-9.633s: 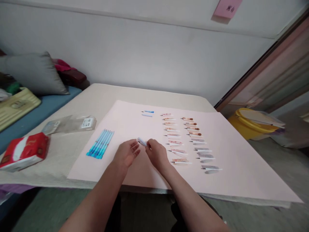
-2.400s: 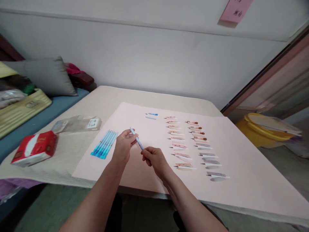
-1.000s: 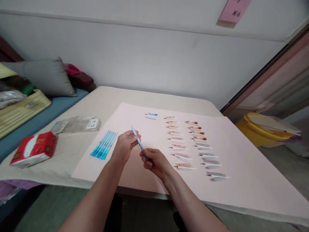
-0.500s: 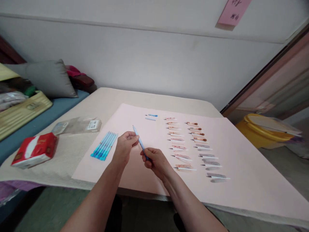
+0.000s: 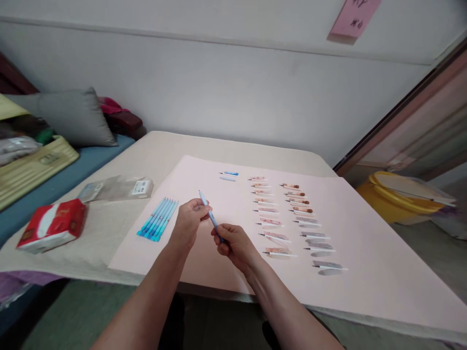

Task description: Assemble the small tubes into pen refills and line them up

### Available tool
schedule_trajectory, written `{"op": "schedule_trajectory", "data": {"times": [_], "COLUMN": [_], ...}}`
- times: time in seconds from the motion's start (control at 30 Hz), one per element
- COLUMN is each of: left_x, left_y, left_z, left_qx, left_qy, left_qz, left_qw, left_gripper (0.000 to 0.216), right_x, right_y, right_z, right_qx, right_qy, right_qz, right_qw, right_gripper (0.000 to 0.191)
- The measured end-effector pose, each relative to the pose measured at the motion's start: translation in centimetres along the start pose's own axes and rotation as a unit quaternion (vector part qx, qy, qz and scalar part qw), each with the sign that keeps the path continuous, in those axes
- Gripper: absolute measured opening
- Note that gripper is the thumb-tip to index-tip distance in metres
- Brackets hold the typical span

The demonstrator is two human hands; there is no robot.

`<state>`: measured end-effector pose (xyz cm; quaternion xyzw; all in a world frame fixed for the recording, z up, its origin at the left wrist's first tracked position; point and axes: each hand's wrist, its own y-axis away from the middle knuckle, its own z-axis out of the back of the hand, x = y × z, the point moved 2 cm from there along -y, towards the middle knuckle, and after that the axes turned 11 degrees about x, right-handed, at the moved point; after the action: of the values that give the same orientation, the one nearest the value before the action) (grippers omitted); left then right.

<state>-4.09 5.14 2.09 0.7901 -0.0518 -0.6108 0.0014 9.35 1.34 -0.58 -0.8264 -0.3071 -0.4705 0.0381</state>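
Note:
Both of my hands hold one thin blue pen [image 5: 210, 219] above the pink sheet [image 5: 365, 253]. My left hand [image 5: 188, 221] pinches its upper part near the tip. My right hand [image 5: 233, 243] is closed round its lower end. A row of several blue pens [image 5: 157, 218] lies on the sheet to the left of my left hand. To the right lie two columns of small pen parts [image 5: 270, 214], pinkish and grey [image 5: 314, 236]. A short blue part with a pale piece beside it [image 5: 229, 175] lies farther back.
The sheet covers a beige table [image 5: 153, 150]. A clear plastic packet [image 5: 116, 188] and a red tissue pack [image 5: 51, 224] lie at the left. A grey cushion [image 5: 73, 116] sits on a blue surface behind them. A yellow basin [image 5: 394, 197] stands at the right.
Earlier my hands held a short pale piece low over the sheet; now they hold a whole blue pen a little higher. In the last second the hands barely shift.

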Motion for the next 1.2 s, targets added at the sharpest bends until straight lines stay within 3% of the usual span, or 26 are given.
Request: {"op": "schedule_trajectory", "data": {"times": [0.2, 0.43, 0.6, 0.9, 1.1, 1.2], "left_x": [0.1, -0.4, -0.3, -0.4, 0.3, 0.4], "left_y": [0.0, -0.3, -0.5, -0.3, 0.1, 0.1], "left_z": [0.1, 1.3, 1.7, 1.4, 0.3, 0.0], "left_qx": [-0.010, -0.057, -0.049, -0.034, 0.039, 0.000], "left_qy": [0.017, 0.027, 0.022, -0.010, -0.031, -0.127], "left_qz": [0.018, 0.040, 0.048, 0.065, 0.069, 0.052], "left_qw": [1.000, 0.997, 0.997, 0.997, 0.996, 0.991], "left_gripper": [0.029, 0.028, 0.031, 0.037, 0.033, 0.037], "right_x": [-0.5, 0.4, 0.9, 0.2, -0.4, -1.2], "right_y": [-0.2, 0.2, 0.1, 0.6, -0.2, -0.8], "right_z": [0.1, 0.7, 1.0, -0.2, 0.1, 0.7], "right_qx": [-0.022, -0.072, -0.109, -0.082, -0.108, -0.115], "right_qy": [0.021, 0.129, 0.253, 0.444, 0.401, 0.363], "right_qz": [0.008, 0.046, 0.074, 0.137, 0.127, 0.125], "right_qw": [1.000, 0.988, 0.959, 0.882, 0.901, 0.916], "right_gripper": [0.031, 0.042, 0.025, 0.024, 0.010, 0.014]}}
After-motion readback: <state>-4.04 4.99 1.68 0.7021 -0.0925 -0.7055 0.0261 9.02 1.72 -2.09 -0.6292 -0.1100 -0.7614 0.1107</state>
